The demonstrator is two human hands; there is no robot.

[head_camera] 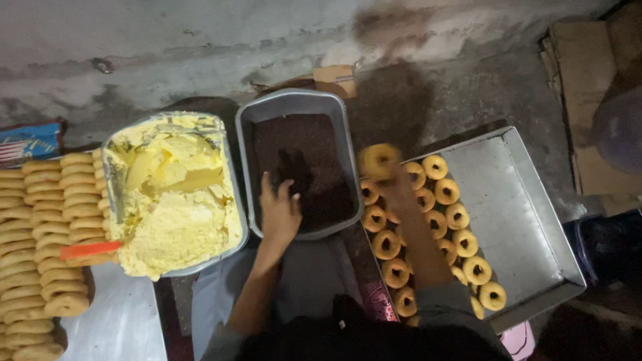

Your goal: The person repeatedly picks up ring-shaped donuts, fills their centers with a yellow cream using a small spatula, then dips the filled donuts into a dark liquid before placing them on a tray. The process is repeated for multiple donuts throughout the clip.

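My left hand (279, 208) rests with spread fingers on the near edge of a grey pan (245, 157) filled with dark brown sprinkles (301, 160). My right hand (398, 190) is blurred and holds a yellow ring doughnut (379, 160) above the left end of a metal tray (521, 207). On that tray lie several ring doughnuts (447, 214) in rows. To the left stands a metal pan (235, 200) heaped with pale yellow cream (175, 207).
Stacked plain doughnuts (47, 241) fill the far left, with an orange-handled tool (90, 250) lying at the cream pan's edge. Cardboard (582, 80) lies at the upper right. A dark container (605, 244) sits beside the tray. The floor is grey concrete.
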